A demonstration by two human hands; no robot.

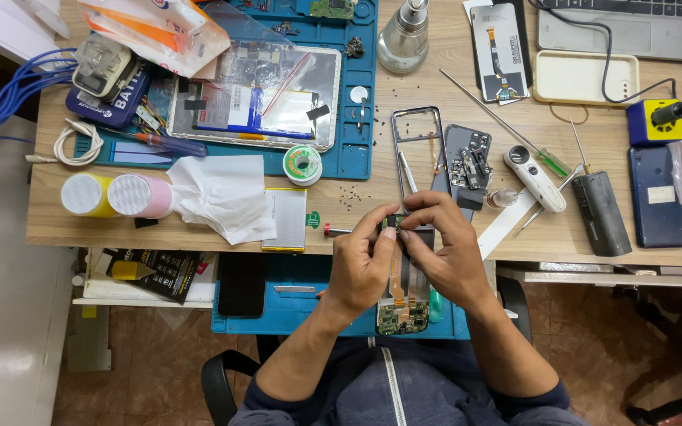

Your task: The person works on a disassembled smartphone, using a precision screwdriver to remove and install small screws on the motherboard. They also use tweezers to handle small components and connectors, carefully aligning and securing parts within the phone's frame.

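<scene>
1. Already your left hand [361, 264] and right hand [445, 251] pinch the opened phone [404, 304] over the desk [436, 95] edge — both grips clamped on it.
2. Back cover off, circuit boards bare.
3. Its frame [418, 150] and loose screws [349, 196] lie apart — reassembly undone.

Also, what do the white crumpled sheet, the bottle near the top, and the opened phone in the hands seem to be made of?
White crumpled sheet: probably tissue paper, matte, softly creased. Bottle: clear glass or plastic, glossy; cannot tell which. Opened phone, held by left hand and right hand: green circuit board, orange flex strip, likely plastic frame.
</scene>
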